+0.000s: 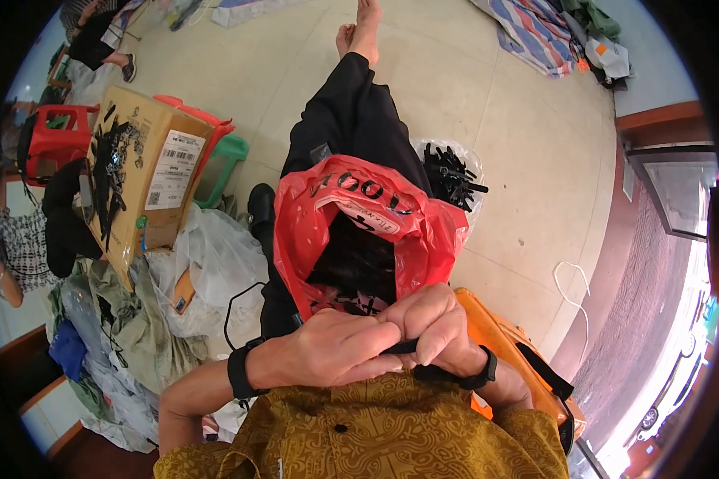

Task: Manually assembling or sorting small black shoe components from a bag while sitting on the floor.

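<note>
Close to my body, my left hand (339, 345) and my right hand (435, 326) meet with bent fingers. Between them they pinch a short black strip (401, 348); most of it is hidden by the fingers, so I cannot make out its exact kind. Just beyond the hands, a red plastic bag (447, 231) lies open on my lap. Dark pieces (355, 259) fill its inside, too shadowed to tell apart. On the floor right of my legs, a heap of black strip-like pieces (451, 176) rests on clear plastic.
At left stands a cardboard box (160, 120) with black strips (108, 176) on top, near red (60, 132) and green stools (222, 172). Clear plastic bags (224, 255) and cloth (140, 307) lie below it. An orange case (491, 339) is beside my right arm. Other people sit at far left.
</note>
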Demonstrator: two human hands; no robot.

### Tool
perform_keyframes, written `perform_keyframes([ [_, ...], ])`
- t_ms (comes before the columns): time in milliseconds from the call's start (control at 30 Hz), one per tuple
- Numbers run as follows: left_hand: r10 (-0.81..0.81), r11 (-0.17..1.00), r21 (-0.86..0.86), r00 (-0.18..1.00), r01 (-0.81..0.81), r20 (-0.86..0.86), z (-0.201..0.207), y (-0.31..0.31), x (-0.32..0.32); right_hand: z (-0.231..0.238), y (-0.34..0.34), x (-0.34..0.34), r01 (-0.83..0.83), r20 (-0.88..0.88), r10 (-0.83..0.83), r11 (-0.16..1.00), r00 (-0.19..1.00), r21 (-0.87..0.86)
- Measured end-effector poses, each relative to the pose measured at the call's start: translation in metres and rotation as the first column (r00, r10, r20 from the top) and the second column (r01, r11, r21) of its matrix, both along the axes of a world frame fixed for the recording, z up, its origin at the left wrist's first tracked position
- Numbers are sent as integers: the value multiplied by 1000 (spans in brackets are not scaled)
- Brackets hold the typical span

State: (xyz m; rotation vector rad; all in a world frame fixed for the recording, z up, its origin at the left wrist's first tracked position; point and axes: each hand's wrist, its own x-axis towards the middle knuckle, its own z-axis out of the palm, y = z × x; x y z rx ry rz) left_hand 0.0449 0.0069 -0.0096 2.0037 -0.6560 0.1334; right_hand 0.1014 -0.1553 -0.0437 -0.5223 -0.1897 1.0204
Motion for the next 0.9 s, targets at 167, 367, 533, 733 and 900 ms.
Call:
perform_keyframes([
  [167,37,996,-75,991,-47,-128,-1,0,-4,3,-4,9,-113,92,124,987,988,-111],
  [367,17,999,-23,982,-22,-190,2,0,-1,9,-9,23,-206,247,294,922,923,-328],
  [533,45,997,68,991,-36,-130,4,1,1,30,-7,40,-243,360,429,855,828,-458],
  [733,-43,988,147,996,54,-81,21,3,13,35,-7,43,-251,480,461,863,747,-438],
  [900,-46,993,109,999,46,-2,23,-2,14,22,-10,33,-277,314,332,938,890,-208],
])
